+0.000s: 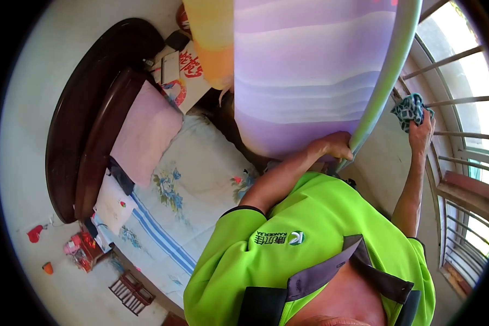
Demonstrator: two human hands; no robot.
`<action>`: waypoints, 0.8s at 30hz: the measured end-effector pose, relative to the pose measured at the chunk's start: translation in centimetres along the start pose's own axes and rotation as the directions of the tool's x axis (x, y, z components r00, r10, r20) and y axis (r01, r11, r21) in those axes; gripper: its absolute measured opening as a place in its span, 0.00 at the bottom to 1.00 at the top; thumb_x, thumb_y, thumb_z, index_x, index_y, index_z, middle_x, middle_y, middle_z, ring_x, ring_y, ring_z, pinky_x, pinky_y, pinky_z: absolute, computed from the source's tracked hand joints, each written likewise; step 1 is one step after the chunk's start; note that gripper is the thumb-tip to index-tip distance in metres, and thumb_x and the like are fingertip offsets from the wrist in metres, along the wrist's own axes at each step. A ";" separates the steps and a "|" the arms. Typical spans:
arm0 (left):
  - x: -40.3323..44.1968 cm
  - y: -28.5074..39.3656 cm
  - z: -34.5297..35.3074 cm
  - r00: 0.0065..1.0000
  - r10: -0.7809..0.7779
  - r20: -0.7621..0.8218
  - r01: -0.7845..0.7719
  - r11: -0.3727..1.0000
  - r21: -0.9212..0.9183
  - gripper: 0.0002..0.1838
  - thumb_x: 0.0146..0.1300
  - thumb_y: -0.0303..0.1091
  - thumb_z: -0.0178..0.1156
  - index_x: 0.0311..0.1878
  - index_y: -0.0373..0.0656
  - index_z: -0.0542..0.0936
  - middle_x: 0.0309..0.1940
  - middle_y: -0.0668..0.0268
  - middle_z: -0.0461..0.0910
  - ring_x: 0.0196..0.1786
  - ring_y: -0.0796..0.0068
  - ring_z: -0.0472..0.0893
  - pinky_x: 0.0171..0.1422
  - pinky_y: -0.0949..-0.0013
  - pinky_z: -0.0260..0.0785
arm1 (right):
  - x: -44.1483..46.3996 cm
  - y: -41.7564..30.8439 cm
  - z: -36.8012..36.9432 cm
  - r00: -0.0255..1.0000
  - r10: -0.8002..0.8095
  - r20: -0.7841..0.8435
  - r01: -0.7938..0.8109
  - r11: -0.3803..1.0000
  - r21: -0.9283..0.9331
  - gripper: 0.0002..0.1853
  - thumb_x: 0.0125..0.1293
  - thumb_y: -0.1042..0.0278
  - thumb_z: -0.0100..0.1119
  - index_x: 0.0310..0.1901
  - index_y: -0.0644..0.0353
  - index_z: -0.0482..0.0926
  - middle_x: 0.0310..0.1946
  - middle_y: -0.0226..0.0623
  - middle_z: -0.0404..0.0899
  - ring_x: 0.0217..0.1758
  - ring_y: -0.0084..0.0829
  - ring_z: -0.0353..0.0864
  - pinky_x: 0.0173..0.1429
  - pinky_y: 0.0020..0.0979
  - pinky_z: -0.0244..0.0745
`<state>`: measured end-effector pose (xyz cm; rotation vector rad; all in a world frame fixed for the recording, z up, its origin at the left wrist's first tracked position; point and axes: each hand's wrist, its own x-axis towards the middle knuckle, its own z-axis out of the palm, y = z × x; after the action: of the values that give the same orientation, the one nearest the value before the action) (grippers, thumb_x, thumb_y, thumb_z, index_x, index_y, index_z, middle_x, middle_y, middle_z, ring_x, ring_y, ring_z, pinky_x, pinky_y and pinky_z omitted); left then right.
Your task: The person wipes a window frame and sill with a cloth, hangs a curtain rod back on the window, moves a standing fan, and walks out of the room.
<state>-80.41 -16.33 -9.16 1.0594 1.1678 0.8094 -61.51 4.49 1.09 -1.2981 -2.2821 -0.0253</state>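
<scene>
My left hand (337, 146) is closed around the green edge of a purple-and-white striped curtain (312, 70), close to its lower end. The curtain hangs in front of me, with the gathered green border (388, 81) running up its right side. Out to the right, my right hand (422, 130) grips a crumpled teal-and-white patterned cloth (409, 111). That cloth is beside the window bars (456, 101), near the inner frame; whether it touches them I cannot tell.
A bed (195, 157) with a floral sheet fills the left, with a pink pillow (146, 133) against its dark wooden headboard (87, 119). Behind it is a bedside surface (195, 87) with red lettering. A yellow-orange fabric (212, 43) hangs beside the curtain. A small wooden rack (130, 293) stands lower left.
</scene>
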 end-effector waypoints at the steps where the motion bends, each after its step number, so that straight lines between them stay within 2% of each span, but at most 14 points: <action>1: -0.5 0.8 -0.2 1.000 -0.030 0.005 0.030 0.999 0.026 0.12 0.48 0.32 0.64 0.33 0.33 0.83 0.24 0.56 0.83 0.26 0.64 0.83 0.35 0.61 0.75 | -0.1 -0.9 -0.1 0.998 -0.053 0.029 0.050 0.995 0.083 0.23 0.52 0.79 0.55 0.53 0.59 0.79 0.47 0.53 0.77 0.52 0.55 0.76 0.60 0.45 0.71; 2: -0.9 1.1 -0.1 0.998 -0.061 0.013 0.060 0.997 0.051 0.12 0.48 0.33 0.64 0.33 0.33 0.83 0.24 0.56 0.83 0.26 0.63 0.83 0.35 0.60 0.75 | -0.2 -1.3 -0.2 0.993 -0.105 0.055 0.094 0.982 0.166 0.23 0.51 0.80 0.54 0.52 0.58 0.79 0.46 0.52 0.77 0.52 0.55 0.76 0.59 0.45 0.71; 3: -0.7 0.6 0.0 0.998 -0.063 0.006 0.063 0.997 0.046 0.12 0.48 0.33 0.64 0.33 0.33 0.83 0.24 0.56 0.83 0.26 0.63 0.83 0.35 0.60 0.75 | -0.1 -1.0 0.1 0.990 -0.080 0.114 0.055 0.976 0.209 0.25 0.50 0.81 0.54 0.53 0.57 0.79 0.48 0.51 0.77 0.53 0.53 0.77 0.60 0.44 0.71; 7: -0.5 -0.3 0.1 0.997 -0.063 -0.033 0.066 0.993 0.102 0.13 0.48 0.34 0.65 0.32 0.33 0.83 0.25 0.56 0.83 0.27 0.63 0.83 0.37 0.58 0.74 | -0.1 -1.1 0.6 0.990 -0.047 0.129 0.007 0.955 0.296 0.27 0.50 0.81 0.54 0.55 0.57 0.79 0.48 0.51 0.77 0.55 0.52 0.77 0.61 0.42 0.71; 10: -1.4 0.9 0.0 0.995 -0.078 -0.057 0.084 0.988 0.126 0.13 0.47 0.34 0.65 0.32 0.33 0.83 0.25 0.56 0.83 0.27 0.63 0.83 0.37 0.58 0.74 | -0.2 -1.8 0.9 0.976 -0.169 -0.136 0.195 0.959 0.208 0.28 0.50 0.80 0.55 0.57 0.56 0.79 0.50 0.52 0.76 0.57 0.52 0.76 0.65 0.44 0.68; 14: -1.7 0.6 -0.1 0.993 -0.097 -0.062 0.101 0.992 0.073 0.13 0.47 0.34 0.65 0.33 0.34 0.83 0.25 0.56 0.83 0.28 0.64 0.83 0.37 0.58 0.73 | 0.2 -0.7 1.8 0.974 -0.223 0.028 0.216 0.963 0.164 0.25 0.50 0.80 0.55 0.54 0.59 0.80 0.49 0.51 0.76 0.55 0.53 0.76 0.63 0.45 0.70; 15: -1.7 0.4 -0.1 0.993 -0.099 -0.070 0.103 0.993 0.064 0.13 0.47 0.34 0.65 0.33 0.34 0.83 0.25 0.56 0.83 0.28 0.64 0.83 0.37 0.58 0.73 | 0.4 -0.9 1.5 0.980 -0.188 0.067 0.170 0.962 0.214 0.25 0.50 0.79 0.56 0.53 0.60 0.81 0.48 0.50 0.77 0.54 0.52 0.76 0.61 0.44 0.71; 17: -1.6 0.4 -0.3 0.990 -0.109 -0.090 0.119 0.988 0.103 0.13 0.47 0.34 0.65 0.32 0.35 0.82 0.25 0.57 0.83 0.26 0.65 0.82 0.36 0.59 0.73 | 0.3 -1.3 1.2 0.977 -0.197 0.084 0.175 0.961 0.215 0.25 0.50 0.79 0.56 0.54 0.59 0.80 0.49 0.50 0.77 0.55 0.52 0.76 0.61 0.43 0.71; 19: -1.7 0.2 -0.3 0.990 -0.109 -0.094 0.116 0.991 0.068 0.13 0.46 0.35 0.65 0.32 0.35 0.82 0.24 0.57 0.83 0.26 0.65 0.82 0.35 0.60 0.72 | 0.1 -1.5 1.2 0.973 -0.210 0.100 0.184 0.958 0.221 0.25 0.50 0.79 0.57 0.55 0.58 0.80 0.49 0.49 0.77 0.55 0.51 0.77 0.61 0.41 0.72; 22: -1.3 -0.3 -0.3 0.991 -0.088 -0.100 0.095 0.993 0.070 0.13 0.46 0.35 0.65 0.31 0.35 0.82 0.24 0.57 0.83 0.26 0.66 0.81 0.34 0.60 0.72 | -1.7 -2.0 1.8 0.946 -0.323 0.030 0.302 0.911 0.281 0.27 0.48 0.83 0.57 0.55 0.59 0.79 0.49 0.51 0.77 0.55 0.54 0.76 0.61 0.44 0.71; 24: -0.9 -0.9 -0.4 0.992 -0.065 -0.106 0.077 0.991 0.107 0.13 0.46 0.36 0.65 0.31 0.35 0.83 0.24 0.57 0.83 0.26 0.66 0.81 0.33 0.60 0.72 | -3.5 -2.0 3.0 0.934 -0.353 0.059 0.329 0.912 0.246 0.30 0.48 0.85 0.55 0.57 0.58 0.78 0.48 0.54 0.79 0.56 0.53 0.77 0.62 0.44 0.71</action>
<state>-81.03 -17.32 -9.75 1.0706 1.3430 0.7576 -62.96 1.35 -2.55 -0.7869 -2.4867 0.1865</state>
